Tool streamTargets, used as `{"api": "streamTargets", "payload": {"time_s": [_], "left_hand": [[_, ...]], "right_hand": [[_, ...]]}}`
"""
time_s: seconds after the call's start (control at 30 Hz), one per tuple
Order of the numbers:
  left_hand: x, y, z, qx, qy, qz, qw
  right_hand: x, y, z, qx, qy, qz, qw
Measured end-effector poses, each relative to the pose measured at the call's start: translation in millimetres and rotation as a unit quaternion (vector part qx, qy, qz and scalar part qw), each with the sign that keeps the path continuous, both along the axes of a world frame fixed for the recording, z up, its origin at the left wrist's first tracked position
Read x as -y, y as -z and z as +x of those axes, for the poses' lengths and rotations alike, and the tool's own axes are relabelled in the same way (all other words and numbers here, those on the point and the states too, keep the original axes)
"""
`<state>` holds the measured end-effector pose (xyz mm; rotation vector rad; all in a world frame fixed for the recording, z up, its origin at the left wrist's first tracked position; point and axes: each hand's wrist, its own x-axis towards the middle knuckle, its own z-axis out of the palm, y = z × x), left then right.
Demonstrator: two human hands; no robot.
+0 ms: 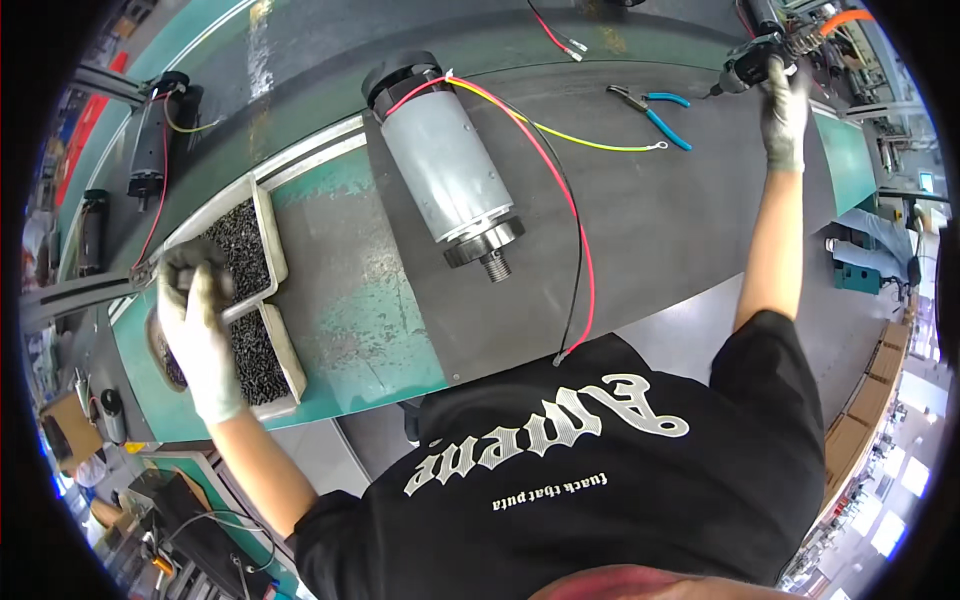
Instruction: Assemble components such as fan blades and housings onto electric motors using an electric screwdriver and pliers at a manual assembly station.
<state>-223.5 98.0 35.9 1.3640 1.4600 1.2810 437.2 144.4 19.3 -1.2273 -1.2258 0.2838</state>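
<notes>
Reaching into a tray [268,232] of small dark screws [240,240], the gloved left hand [197,330] has fingers curled among them; grip contents unclear. Right hand [785,112], gloved, is wrapped around a hanging power screwdriver [752,62]. Between them, a grey motor [445,170] lies on the counter [660,230], wires trailing; blue pliers [655,108] nearby.

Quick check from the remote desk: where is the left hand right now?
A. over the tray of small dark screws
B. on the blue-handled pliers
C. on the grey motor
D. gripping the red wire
A: the gloved left hand is over the tray of small dark screws, well apart from the grey motor and the blue-handled pliers.
</notes>
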Motion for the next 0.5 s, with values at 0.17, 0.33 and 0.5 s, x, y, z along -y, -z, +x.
{"api": "streamTargets", "payload": {"time_s": [0.17,0.33,0.5], "left_hand": [[47.8,10.0,101.3,0.06,0.081,-0.011,0.995],[56.1,35.2,175.4,0.415,0.25,-0.053,0.873],[47.6,37.3,216.1,0.614,0.214,-0.067,0.756]], "right_hand": [[-27.4,-23.1,-12.4,-0.001,-0.213,-0.186,0.959],[10.0,-67.4,-112.3,-0.11,-0.313,-0.038,0.943],[56.1,-56.4,-241.8,-0.153,-0.337,-0.065,0.927]]}}
